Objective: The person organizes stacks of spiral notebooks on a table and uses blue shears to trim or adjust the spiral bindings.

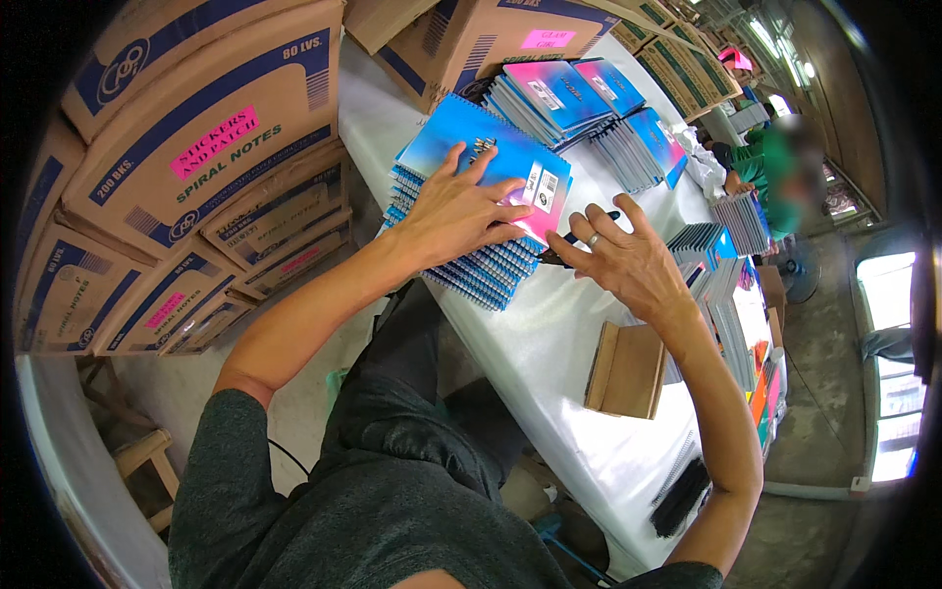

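Leftward, cartons (201, 137) stand stacked; notebooks (520, 152) top the white table (549, 334).

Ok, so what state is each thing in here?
Left hand: fingers spread, on the top notebook
Right hand: holding a dark tool
Notebook stack: closed, piled under the left hand
Other blue-pink notebooks: closed, piled
Small carton: open
Big boxes: stacked
Table: covered in white
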`<state>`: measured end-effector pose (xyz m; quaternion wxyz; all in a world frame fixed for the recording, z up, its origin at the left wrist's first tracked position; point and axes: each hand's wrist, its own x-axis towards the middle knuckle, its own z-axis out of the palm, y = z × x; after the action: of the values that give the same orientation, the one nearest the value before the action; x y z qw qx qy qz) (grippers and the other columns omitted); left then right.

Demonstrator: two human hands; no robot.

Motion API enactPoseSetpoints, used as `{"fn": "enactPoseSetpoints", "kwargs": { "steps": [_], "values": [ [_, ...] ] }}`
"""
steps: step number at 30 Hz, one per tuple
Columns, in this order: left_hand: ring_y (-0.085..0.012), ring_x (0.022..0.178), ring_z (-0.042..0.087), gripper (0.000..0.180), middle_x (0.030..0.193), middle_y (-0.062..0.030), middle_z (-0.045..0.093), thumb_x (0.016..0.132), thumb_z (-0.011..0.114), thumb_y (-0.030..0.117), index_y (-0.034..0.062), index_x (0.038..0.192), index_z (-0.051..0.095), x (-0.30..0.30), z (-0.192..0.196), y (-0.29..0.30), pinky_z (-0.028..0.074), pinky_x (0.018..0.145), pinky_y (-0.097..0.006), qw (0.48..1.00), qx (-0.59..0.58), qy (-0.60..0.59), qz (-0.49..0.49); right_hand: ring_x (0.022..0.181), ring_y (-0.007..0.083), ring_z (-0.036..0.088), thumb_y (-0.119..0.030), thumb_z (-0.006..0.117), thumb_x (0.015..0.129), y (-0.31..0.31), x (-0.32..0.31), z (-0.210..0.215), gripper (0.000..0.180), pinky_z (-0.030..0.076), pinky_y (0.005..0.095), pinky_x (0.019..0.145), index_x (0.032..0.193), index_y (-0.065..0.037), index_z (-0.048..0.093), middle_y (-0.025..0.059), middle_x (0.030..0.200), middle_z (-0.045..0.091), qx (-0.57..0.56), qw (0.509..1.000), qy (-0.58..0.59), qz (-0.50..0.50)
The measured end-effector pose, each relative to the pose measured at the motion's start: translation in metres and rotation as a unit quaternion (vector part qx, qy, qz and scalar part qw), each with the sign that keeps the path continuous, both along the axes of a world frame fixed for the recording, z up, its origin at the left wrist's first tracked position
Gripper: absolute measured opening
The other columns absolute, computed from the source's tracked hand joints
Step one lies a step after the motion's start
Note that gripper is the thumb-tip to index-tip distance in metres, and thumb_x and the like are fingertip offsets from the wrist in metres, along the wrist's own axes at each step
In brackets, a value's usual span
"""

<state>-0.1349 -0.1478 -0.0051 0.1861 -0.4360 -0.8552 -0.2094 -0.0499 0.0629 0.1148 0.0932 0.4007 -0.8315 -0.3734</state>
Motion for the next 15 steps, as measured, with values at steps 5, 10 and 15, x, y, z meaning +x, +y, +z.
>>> {"fn": "enactPoseSetpoints", "kwargs": {
  "steps": [5, 10, 15],
  "values": [
    [-0.0333, 0.135, 0.036, 0.040, 0.135, 0.0026, 0.056, 0.091, 0.050, 0.052, 0.0300, 0.119, 0.067, -0.001, -0.005, -0.001, 0.019, 0.112, -0.058, 1.000, 0.013, 0.003, -0.009, 0.112, 0.0152, 0.048, -0.031, 0.067, 0.080, -0.004, 0.005, -0.001, 0.046, 0.037, 0.0379, 0.098, 0.122, -0.015, 0.058, -0.0011, 0.103, 0.056, 0.055, 0.996, 0.056, 0.051],
    [-0.0328, 0.135, 0.037, 0.042, 0.134, 0.0032, 0.056, 0.089, 0.052, 0.053, 0.0297, 0.121, 0.066, 0.001, -0.003, -0.002, 0.020, 0.112, -0.057, 1.000, 0.013, 0.004, 0.008, 0.095, 0.0202, 0.056, -0.043, 0.066, 0.079, -0.043, 0.027, -0.022, 0.050, 0.043, 0.0370, 0.080, 0.112, -0.007, 0.061, 0.0039, 0.092, 0.061, -0.031, 0.943, -0.043, -0.329],
    [-0.0342, 0.136, 0.034, 0.045, 0.137, 0.0039, 0.054, 0.085, 0.057, 0.052, 0.0300, 0.123, 0.065, 0.001, -0.005, -0.004, 0.018, 0.113, -0.058, 1.000, 0.015, 0.006, 0.000, 0.094, 0.0192, 0.056, -0.045, 0.067, 0.079, -0.018, 0.024, -0.002, 0.050, 0.042, 0.0358, 0.080, 0.115, -0.011, 0.060, 0.0041, 0.091, 0.060, -0.075, 0.985, 0.012, -0.152]
  ]
}}
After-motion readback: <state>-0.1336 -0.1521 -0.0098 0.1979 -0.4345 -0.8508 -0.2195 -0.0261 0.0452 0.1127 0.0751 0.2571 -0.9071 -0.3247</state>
